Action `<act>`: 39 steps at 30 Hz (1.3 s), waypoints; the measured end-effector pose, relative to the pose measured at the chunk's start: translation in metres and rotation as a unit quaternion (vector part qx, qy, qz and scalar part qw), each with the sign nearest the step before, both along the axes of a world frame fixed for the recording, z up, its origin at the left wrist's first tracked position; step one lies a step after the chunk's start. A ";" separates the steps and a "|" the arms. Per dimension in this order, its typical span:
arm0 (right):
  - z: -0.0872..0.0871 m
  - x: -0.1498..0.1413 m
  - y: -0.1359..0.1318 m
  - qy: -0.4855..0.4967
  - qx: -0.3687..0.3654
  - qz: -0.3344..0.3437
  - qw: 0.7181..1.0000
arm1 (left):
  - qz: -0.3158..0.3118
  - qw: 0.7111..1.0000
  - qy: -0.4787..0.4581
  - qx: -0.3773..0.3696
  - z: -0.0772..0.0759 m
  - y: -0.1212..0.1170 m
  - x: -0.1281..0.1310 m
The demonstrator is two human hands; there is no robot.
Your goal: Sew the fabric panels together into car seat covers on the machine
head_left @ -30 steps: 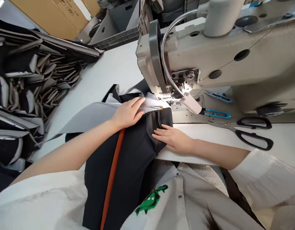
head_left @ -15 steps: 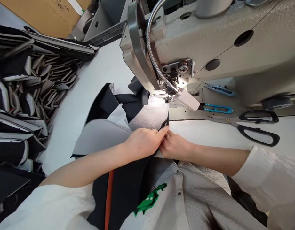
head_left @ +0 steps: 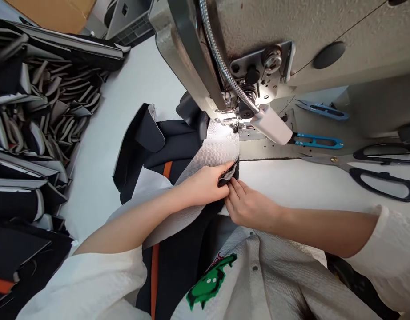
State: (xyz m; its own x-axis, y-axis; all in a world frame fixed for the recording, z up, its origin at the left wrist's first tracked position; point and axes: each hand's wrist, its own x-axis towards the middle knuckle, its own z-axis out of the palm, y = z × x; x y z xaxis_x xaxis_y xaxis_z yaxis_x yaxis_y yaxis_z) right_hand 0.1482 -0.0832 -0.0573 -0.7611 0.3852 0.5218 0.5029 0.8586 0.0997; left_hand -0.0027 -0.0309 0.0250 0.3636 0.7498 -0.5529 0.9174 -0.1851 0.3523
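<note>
A dark fabric piece [head_left: 178,146] with an orange stripe and a grey mesh lining [head_left: 218,153] lies under the needle area of a grey sewing machine [head_left: 258,53]. My left hand [head_left: 205,184] pinches the edge of the fabric just in front of the presser foot, fingers closed on it. Touching it from the right, my right hand [head_left: 250,204] pinches the same edge from below. A small white lamp [head_left: 270,124] on a flexible neck lights the mesh.
Black-handled scissors [head_left: 381,166] and two blue thread snips [head_left: 316,141] lie on the machine bed at the right. Stacks of dark and grey cut pieces [head_left: 31,133] fill the left side. The white table [head_left: 131,89] runs back to cardboard boxes and a grey crate.
My hands left the flat fabric and came together, pinching its edge near the needle. The mesh lining has been folded over and pulled toward me. The camera has leaned closer to the machine.
</note>
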 end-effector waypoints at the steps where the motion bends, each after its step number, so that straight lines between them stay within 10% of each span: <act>1: 0.000 0.000 0.000 0.000 -0.002 -0.002 1.000 | 0.004 1.000 0.006 -0.006 0.000 0.000 0.000; 9: 0.003 0.001 0.003 -0.009 -0.008 -0.005 1.000 | 0.028 0.991 -0.121 -0.054 -0.008 0.007 -0.010; 18: 0.002 0.001 0.008 0.015 -0.011 0.006 1.000 | -0.021 0.998 0.062 -0.015 0.001 0.002 0.003; 39: -0.009 0.012 0.071 0.022 -0.036 -0.053 0.998 | -0.037 0.993 0.049 0.102 -0.014 0.072 0.014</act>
